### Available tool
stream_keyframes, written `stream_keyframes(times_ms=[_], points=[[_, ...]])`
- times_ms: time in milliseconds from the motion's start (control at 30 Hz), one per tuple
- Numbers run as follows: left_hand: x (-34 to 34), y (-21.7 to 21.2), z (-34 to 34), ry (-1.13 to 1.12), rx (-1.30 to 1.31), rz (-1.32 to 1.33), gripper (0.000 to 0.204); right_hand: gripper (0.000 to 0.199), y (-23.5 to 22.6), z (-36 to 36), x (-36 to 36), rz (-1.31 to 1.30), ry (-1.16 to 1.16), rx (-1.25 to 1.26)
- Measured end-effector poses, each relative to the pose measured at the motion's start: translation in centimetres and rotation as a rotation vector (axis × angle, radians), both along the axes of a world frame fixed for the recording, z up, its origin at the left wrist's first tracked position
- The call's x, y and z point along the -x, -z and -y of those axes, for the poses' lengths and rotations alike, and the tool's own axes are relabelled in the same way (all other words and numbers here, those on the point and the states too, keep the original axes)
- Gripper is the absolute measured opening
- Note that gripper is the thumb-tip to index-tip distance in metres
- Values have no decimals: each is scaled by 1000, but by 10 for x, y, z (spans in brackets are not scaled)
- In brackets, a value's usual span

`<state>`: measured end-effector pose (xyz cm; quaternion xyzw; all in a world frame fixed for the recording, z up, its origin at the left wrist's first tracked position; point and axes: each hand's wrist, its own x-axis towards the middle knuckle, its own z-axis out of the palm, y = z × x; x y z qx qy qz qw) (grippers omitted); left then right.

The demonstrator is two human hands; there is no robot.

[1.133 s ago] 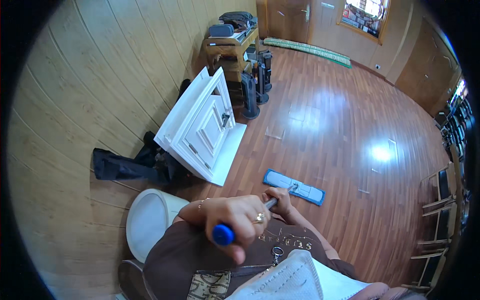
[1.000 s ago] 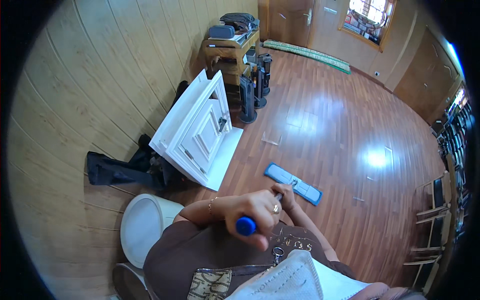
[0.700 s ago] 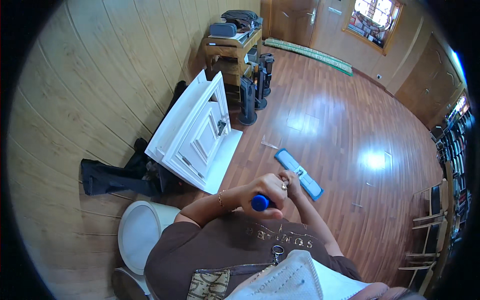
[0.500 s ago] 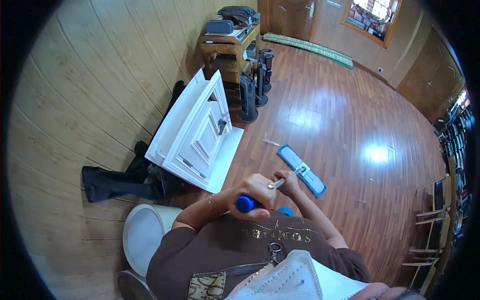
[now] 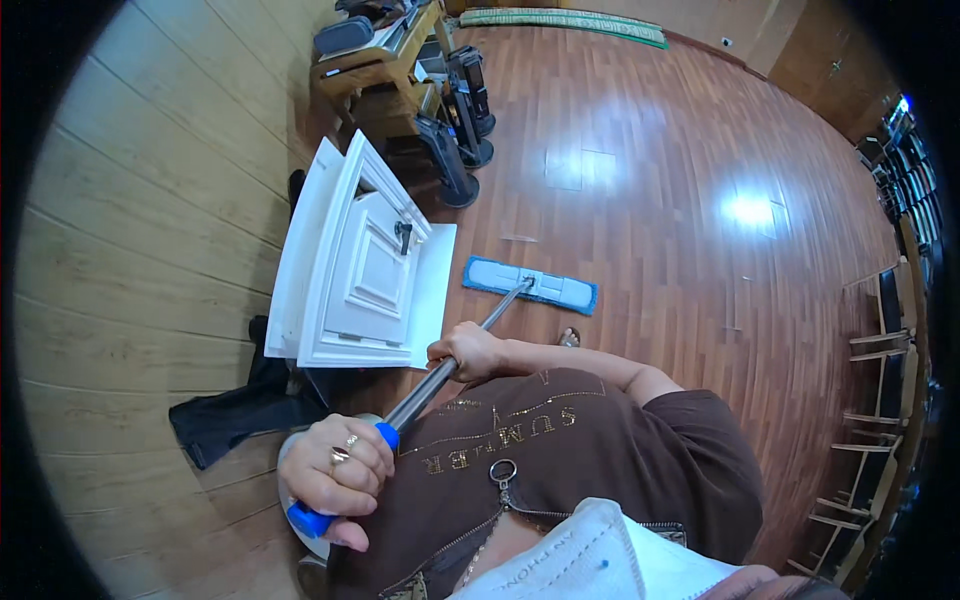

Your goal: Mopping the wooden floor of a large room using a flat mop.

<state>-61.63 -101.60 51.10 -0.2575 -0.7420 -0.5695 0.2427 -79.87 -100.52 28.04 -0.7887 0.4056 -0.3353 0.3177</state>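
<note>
A flat mop's blue-edged pad (image 5: 566, 291) lies on the wooden floor, and its metal pole (image 5: 416, 396) slopes back toward me. My left hand (image 5: 340, 470) is closed around the blue grip (image 5: 309, 519) at the pole's upper end, near my left side. Farther down the pole, my right hand (image 5: 467, 350) wraps round the bare metal in front of my chest. Just left of the mop pad stands a white panelled cabinet (image 5: 372, 270) with a black door handle. Part of my sandalled foot (image 5: 570, 337) shows behind the pad.
Black clothing or boots (image 5: 225, 420) lie by the panelled wall at left. Dark upright stands (image 5: 446, 163) are beside a wooden desk (image 5: 395, 95) holding bags. A rolled green carpet (image 5: 560, 20) runs along the far wall. Chairs (image 5: 885, 330) line the right side.
The mop pad has swung left and turned more crosswise, close to the cabinet. My left hand has drawn back to the lower left with the grip; my right hand has also shifted left.
</note>
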Motion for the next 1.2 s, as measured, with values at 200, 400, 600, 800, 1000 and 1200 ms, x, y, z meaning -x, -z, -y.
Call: stream_keyframes(times_ms=[200,400,600,800,1000,1200], points=[[31,37,26,-216,-28,-140,30,13,28,48,38,-48,65,22],[86,82,36,-521,-141,-123,26,6,56,90,109,-66,91,42],[135,103,52,-486,90,159,15,9,90,116,163,-54,189,-42],[149,82,59,-383,219,290,18,11,98,113,174,-33,306,73],[138,13,93,51,223,182,32,9,31,62,133,26,581,42],[163,-36,107,368,19,47,32,12,-6,15,125,189,621,195]])
